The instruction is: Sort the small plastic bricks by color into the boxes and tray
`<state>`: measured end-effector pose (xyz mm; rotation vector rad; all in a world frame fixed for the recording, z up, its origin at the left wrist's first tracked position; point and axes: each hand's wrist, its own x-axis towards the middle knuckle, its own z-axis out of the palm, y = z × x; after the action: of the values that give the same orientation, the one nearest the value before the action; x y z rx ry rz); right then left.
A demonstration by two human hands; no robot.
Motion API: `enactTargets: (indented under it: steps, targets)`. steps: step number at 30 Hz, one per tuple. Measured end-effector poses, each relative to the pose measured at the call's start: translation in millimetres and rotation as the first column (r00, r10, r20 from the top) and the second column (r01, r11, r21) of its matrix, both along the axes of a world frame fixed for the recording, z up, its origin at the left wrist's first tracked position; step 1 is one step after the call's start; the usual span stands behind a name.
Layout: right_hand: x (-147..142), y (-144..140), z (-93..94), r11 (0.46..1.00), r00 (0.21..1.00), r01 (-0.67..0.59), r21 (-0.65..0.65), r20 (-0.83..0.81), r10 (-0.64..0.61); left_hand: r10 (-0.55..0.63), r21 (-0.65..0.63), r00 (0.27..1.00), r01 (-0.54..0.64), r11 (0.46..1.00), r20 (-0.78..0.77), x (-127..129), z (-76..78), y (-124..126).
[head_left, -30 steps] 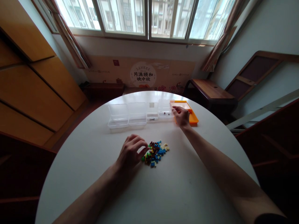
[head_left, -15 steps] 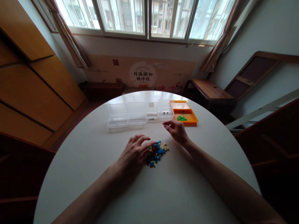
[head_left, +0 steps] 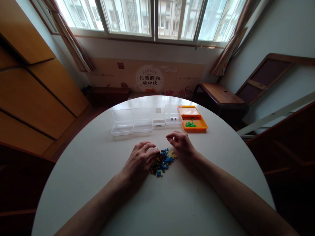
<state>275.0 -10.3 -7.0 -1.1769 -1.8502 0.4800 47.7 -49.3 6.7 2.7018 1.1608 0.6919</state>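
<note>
Back from the orange tray (head_left: 199,125), right hand (head_left: 180,144) curls empty; left hand (head_left: 140,160) spreads, half-hiding the brick pile (head_left: 162,161).

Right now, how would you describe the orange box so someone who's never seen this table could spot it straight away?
Start at the round white table under the window and look to its far edge, where a row of clear plastic boxes stands. The orange box sits at the right end of that row, open. It is the only coloured, opaque one, with a few small green bricks inside.
</note>
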Motion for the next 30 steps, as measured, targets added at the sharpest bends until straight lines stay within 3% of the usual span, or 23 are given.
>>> enactTargets:
  steps: [17,30]
  targets:
    - [-7,-6,0.9,0.998,0.998,-0.058,-0.010,0.030,0.058,0.012,0.042,0.998,-0.015,0.999,0.067,-1,-4.0,4]
    - [-17,-15,2.3,0.972,0.959,-0.235,-0.025,0.155,0.236,0.006,0.016,0.995,-0.008,1.000,0.104,-1,-1.7,2]
